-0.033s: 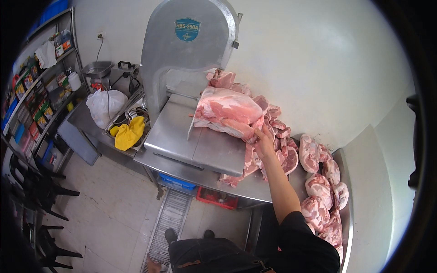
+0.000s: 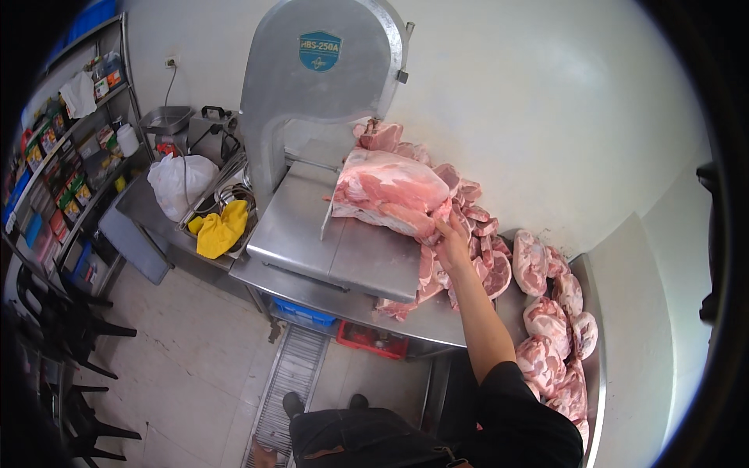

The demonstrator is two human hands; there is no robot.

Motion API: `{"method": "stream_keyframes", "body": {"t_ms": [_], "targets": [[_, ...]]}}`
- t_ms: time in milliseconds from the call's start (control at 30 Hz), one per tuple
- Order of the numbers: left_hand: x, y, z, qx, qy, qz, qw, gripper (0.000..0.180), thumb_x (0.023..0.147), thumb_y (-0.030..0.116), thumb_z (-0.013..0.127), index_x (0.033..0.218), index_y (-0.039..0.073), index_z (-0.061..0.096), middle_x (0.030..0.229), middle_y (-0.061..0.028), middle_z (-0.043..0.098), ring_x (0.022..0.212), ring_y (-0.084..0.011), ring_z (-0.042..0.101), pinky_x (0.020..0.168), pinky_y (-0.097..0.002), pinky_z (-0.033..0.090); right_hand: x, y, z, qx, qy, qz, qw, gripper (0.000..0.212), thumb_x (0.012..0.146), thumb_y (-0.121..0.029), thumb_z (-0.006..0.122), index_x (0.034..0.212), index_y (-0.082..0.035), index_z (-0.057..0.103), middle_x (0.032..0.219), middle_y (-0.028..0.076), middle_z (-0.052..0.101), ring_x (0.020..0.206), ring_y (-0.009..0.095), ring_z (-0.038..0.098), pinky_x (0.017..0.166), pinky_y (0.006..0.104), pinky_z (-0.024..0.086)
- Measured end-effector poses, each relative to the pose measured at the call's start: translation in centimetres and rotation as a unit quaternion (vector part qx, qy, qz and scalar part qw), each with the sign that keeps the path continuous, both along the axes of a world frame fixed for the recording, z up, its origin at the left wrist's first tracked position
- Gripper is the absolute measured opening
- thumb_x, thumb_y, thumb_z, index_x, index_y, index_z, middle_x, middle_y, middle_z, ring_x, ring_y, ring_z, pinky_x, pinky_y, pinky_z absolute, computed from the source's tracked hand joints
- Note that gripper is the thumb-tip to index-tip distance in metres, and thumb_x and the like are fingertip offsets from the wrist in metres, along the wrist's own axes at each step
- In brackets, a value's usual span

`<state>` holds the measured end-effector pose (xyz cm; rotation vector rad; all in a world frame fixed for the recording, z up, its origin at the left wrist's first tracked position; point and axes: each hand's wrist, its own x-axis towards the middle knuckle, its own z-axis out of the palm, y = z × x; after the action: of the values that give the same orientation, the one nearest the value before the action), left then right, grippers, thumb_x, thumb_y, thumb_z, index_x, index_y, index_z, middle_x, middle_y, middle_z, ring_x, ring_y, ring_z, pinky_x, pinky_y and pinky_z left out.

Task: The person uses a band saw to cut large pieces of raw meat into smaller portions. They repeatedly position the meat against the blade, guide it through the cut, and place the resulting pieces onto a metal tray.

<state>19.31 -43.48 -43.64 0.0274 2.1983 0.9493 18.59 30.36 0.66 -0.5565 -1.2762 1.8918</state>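
Observation:
A big slab of raw pork (image 2: 390, 189) lies on the steel table (image 2: 312, 230) of a band saw (image 2: 300, 86). Its left end rests against the upright guide plate (image 2: 328, 209). My right hand (image 2: 451, 243) grips the slab's right end, with the fingertips partly hidden against the meat. Cut pork slices (image 2: 495, 277) are heaped behind and to the right of the slab, close around this hand. At the lower edge of the view hangs what looks like my left hand (image 2: 264, 454), mostly cut off, its fingers not readable.
Larger pork cuts (image 2: 544, 324) fill the counter's right end by the wall. On the left stand a side table with a white plastic bag (image 2: 182, 183) and yellow cloth (image 2: 221, 230), shelves, and black chairs (image 2: 78, 327). Blue (image 2: 303, 312) and red crates (image 2: 371, 340) sit below.

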Motion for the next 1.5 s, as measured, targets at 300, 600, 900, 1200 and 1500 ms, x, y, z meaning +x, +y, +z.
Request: {"method": "stream_keyframes", "body": {"t_ms": [300, 600, 900, 1200, 1500], "targets": [[-1.7, 1.7, -0.2, -0.096, -0.02, 0.004, 0.995, 0.126, 0.084, 0.008, 0.085, 0.17, 0.014, -0.007, 0.1, -0.0155, 0.076, 0.101, -0.0322, 0.075, 0.101, -0.0426, 0.056, -1.8, 3.6, 0.6, 0.027, 0.014, 0.006, 1.0, 0.059, 0.106, -0.003, 0.06, 0.161, -0.008, 0.04, 0.139, 0.013, 0.063, 0.115, 0.028, 0.07, 0.088, 0.0486, 0.065], [-2.0, 1.7, 0.8, -0.045, -0.048, 0.033, 0.997, 0.123, 0.084, 0.008, 0.083, 0.17, 0.012, -0.004, 0.106, -0.0178, 0.077, 0.104, -0.0311, 0.075, 0.103, -0.0435, 0.055, -3.0, 5.7, 1.3, 0.007, -0.034, -0.018, 0.999, 0.07, 0.108, -0.007, 0.055, 0.17, -0.008, 0.022, 0.15, 0.017, 0.055, 0.123, 0.036, 0.067, 0.094, 0.0601, 0.062], [-0.3, 1.8, 2.2, -0.035, -0.007, 0.071, 0.997, 0.103, 0.091, 0.009, 0.078, 0.171, 0.013, 0.015, 0.101, -0.0141, 0.074, 0.084, -0.0284, 0.07, 0.078, -0.0459, 0.058, -5.0, 9.9, 0.9, 0.016, -0.008, -0.007, 1.0, 0.077, 0.106, -0.008, 0.06, 0.172, -0.01, 0.02, 0.151, 0.021, 0.054, 0.123, 0.037, 0.067, 0.09, 0.0596, 0.063], [3.0, 1.4, 3.3, 0.065, 0.076, 0.069, 0.993, 0.113, 0.095, 0.004, 0.075, 0.173, 0.016, -0.006, 0.093, -0.0088, 0.072, 0.069, -0.0208, 0.065, 0.07, -0.0411, 0.062, -5.8, 13.1, 1.5, 0.008, -0.064, 0.017, 0.998, 0.071, 0.095, -0.018, 0.074, 0.157, -0.011, 0.039, 0.135, 0.016, 0.06, 0.115, 0.032, 0.065, 0.084, 0.0573, 0.064], [5.0, 3.7, 4.8, -0.015, 0.06, 0.077, 0.995, 0.107, 0.092, 0.003, 0.074, 0.171, 0.011, 0.002, 0.108, -0.0147, 0.069, 0.087, -0.0268, 0.064, 0.081, -0.0425, 0.058, -7.7, 14.4, 2.2, -0.037, -0.151, -0.023, 0.988, 0.072, 0.085, -0.03, 0.079, 0.148, -0.019, 0.045, 0.129, 0.012, 0.056, 0.105, 0.027, 0.058, 0.07, 0.0485, 0.053]]}}
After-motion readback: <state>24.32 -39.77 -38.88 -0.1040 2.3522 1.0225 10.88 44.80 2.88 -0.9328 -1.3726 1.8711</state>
